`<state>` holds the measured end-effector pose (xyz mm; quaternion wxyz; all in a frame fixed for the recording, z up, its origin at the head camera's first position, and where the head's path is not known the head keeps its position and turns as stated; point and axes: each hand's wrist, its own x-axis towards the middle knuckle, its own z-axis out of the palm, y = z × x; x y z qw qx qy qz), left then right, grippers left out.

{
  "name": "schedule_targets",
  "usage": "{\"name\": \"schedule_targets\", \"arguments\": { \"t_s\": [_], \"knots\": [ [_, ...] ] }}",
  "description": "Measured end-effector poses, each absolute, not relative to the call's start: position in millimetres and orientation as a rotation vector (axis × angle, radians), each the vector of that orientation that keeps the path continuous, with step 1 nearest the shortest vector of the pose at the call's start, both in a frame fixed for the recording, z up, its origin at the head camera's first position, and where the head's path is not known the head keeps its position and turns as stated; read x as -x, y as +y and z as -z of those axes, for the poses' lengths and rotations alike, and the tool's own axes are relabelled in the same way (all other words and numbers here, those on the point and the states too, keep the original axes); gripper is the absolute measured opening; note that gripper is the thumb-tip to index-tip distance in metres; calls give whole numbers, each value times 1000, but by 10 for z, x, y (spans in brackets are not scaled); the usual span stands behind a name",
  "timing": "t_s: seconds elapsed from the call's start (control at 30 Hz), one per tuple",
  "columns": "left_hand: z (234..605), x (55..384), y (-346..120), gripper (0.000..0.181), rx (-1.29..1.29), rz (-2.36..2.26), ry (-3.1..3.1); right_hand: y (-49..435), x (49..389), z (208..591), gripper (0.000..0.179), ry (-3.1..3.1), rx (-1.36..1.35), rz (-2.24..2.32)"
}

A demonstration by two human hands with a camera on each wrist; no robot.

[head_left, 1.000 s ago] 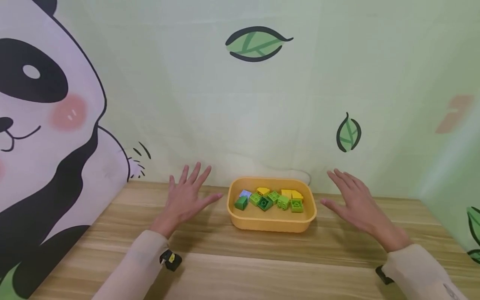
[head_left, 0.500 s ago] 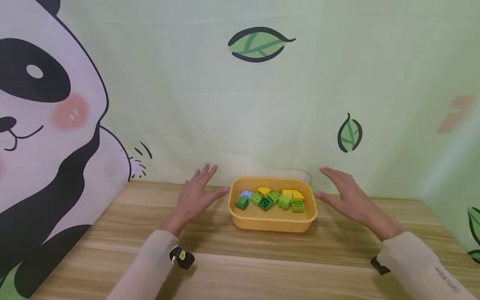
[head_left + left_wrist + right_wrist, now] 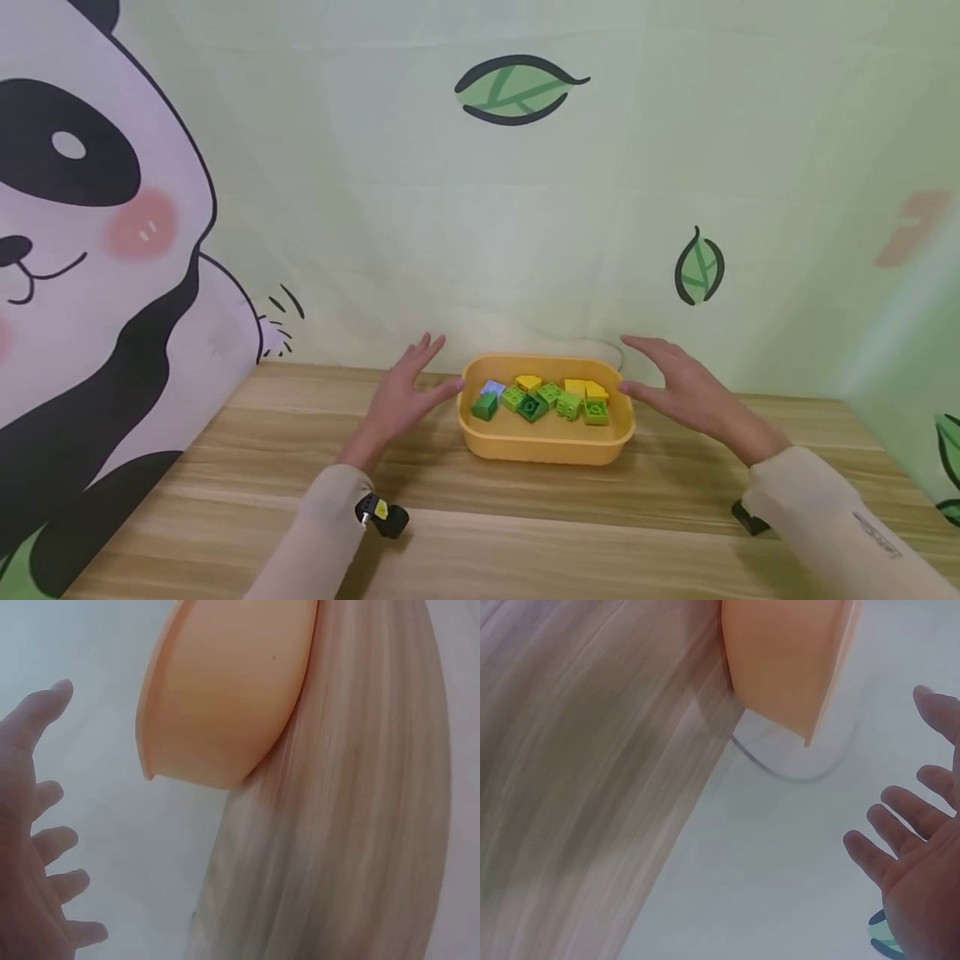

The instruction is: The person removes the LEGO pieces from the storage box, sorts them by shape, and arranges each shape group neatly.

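Left hand (image 3: 401, 400) and right hand (image 3: 688, 392), fingers spread, flank the yellow tray (image 3: 543, 448) of bricks (image 3: 532, 407); matching end grips should keep it level

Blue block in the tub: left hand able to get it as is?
Likely yes: the left hand is empty beside the open-topped tub, and nothing lies atop the blue block.
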<state>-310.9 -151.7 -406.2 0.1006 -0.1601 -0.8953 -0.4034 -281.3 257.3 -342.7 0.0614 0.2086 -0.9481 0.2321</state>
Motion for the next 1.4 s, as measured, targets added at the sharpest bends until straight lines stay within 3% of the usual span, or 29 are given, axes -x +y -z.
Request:
{"name": "schedule_targets", "arguments": {
  "t_s": [1.4],
  "knots": [
    [4345, 3186, -1376, 71, 592, 1469, -2562, 2110, 3103, 3636, 48, -2923, -931, -691]
  ]
}}
